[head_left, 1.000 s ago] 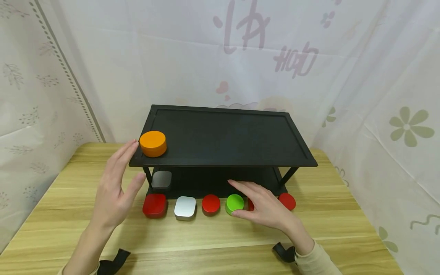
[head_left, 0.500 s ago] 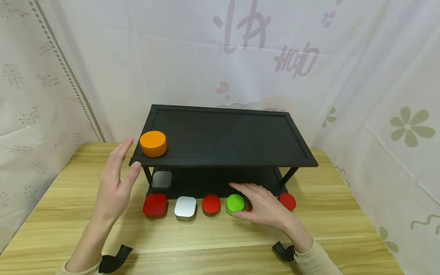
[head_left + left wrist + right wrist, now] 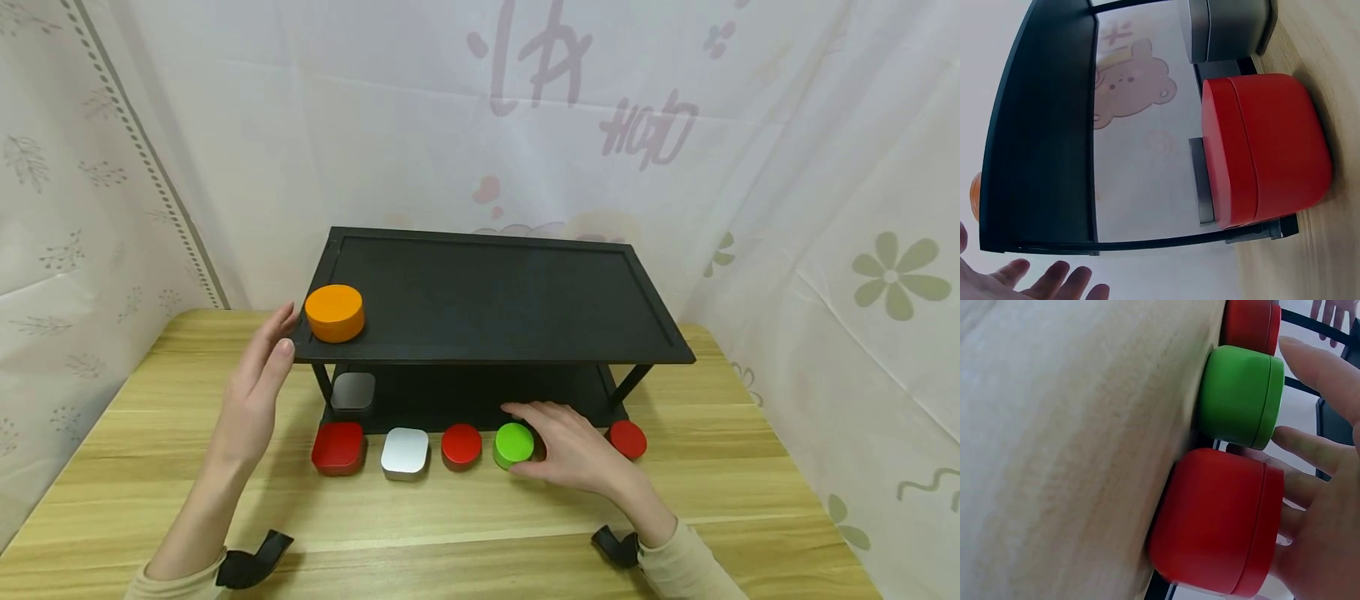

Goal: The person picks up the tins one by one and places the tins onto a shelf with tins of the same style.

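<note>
My left hand [image 3: 251,400] is at the left edge of the black two-tier shelf [image 3: 480,292], thumb and fingers extended beside the corner. An orange round tin [image 3: 334,314] sits on the top tier close to those fingertips. Over the front row my right hand [image 3: 573,446] hovers, its thumb on the near side and index finger on the far side of a green round tin [image 3: 513,444]. In the right wrist view both fingertips lie right at the green lid's rim, with a gap by the thumb. A red tin [image 3: 1216,525] lies beneath the palm, hidden in the head view.
A row before the shelf holds a red square tin [image 3: 338,448], a silver square tin [image 3: 405,453], a red round tin [image 3: 461,447] and, far right, another red round tin [image 3: 627,439]. A grey square tin [image 3: 353,393] stands on the lower tier. Patterned curtains [image 3: 420,125] hang behind.
My left hand has shifted slightly, its thumb moving leftward off the shelf's corner area. My right hand has settled a little lower around the green tin. The tins stay put.
</note>
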Demonstrator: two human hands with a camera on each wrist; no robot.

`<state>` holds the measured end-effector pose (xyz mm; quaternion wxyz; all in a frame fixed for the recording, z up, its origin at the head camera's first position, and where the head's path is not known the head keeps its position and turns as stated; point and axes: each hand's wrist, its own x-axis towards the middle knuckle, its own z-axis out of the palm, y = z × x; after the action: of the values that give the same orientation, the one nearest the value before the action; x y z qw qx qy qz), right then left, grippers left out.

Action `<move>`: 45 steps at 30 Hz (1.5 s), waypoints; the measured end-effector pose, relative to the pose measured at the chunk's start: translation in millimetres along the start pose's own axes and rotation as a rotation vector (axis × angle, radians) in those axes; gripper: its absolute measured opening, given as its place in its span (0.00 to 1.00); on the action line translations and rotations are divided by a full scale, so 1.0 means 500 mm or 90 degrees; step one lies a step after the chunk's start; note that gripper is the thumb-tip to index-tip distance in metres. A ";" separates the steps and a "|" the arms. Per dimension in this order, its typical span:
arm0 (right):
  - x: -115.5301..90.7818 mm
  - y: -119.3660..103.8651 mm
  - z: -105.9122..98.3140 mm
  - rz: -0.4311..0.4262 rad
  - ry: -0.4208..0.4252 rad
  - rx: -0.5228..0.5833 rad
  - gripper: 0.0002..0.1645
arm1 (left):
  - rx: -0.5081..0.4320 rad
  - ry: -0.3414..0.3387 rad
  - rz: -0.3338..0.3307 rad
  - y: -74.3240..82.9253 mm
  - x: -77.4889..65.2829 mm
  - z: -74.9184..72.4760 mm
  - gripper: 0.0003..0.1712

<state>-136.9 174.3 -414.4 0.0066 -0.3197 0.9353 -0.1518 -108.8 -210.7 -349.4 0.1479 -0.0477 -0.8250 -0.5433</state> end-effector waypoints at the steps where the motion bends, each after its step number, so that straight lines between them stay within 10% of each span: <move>1: 0.000 0.000 0.001 0.001 -0.002 0.000 0.44 | -0.009 -0.004 -0.009 0.000 0.000 0.000 0.27; 15: 0.001 0.002 0.004 0.005 -0.018 -0.002 0.42 | -0.151 -0.054 -0.051 -0.004 0.001 0.003 0.27; 23: 0.001 0.003 0.004 0.004 -0.020 -0.009 0.39 | -0.248 -0.070 -0.007 -0.008 0.005 0.010 0.26; 45: 0.004 0.001 0.000 0.003 -0.032 -0.006 0.31 | -0.324 -0.158 -0.037 -0.019 0.017 -0.010 0.25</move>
<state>-138.8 173.7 -414.4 0.0290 -0.3211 0.9363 -0.1392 -118.2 -220.1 -353.6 0.0138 -0.1259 -0.6751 -0.7268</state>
